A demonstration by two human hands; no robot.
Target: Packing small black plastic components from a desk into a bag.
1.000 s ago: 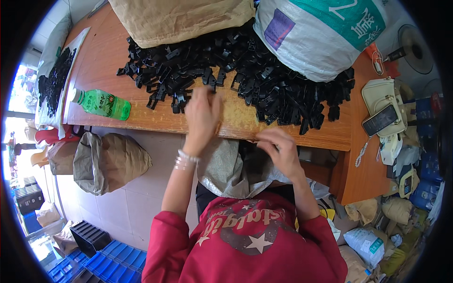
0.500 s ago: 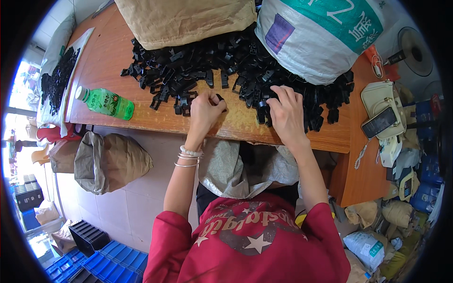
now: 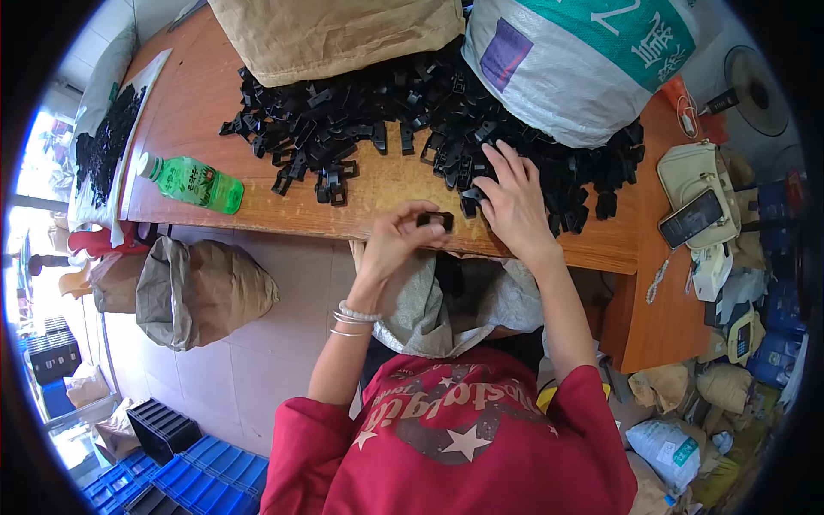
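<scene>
Near the table's front edge, my left hand (image 3: 396,239) pinches a small black plastic part (image 3: 435,221) between thumb and fingers. My right hand (image 3: 518,206) rests over the front of a heap of similar black plastic parts (image 3: 343,124), its fingers spread and bent. One black part (image 3: 470,202) lies right beside that thumb; whether the thumb touches it I cannot tell. The right hand's fingertips partly cover the parts beneath them. Below the table edge, an open silvery woven sack (image 3: 421,300) spans my lap, with its dark inside showing.
A brown paper sack (image 3: 335,39) and a white-green woven sack (image 3: 558,81) stand behind the heap. On the left lies a green bottle (image 3: 199,186). A handbag (image 3: 687,176) with a phone (image 3: 690,220) sits at right. Blue crates (image 3: 210,476) are on the floor.
My left hand has moved right and toward me, bringing the black part over the table's front edge. The right hand has shifted slightly, its fingers spread a little wider.
</scene>
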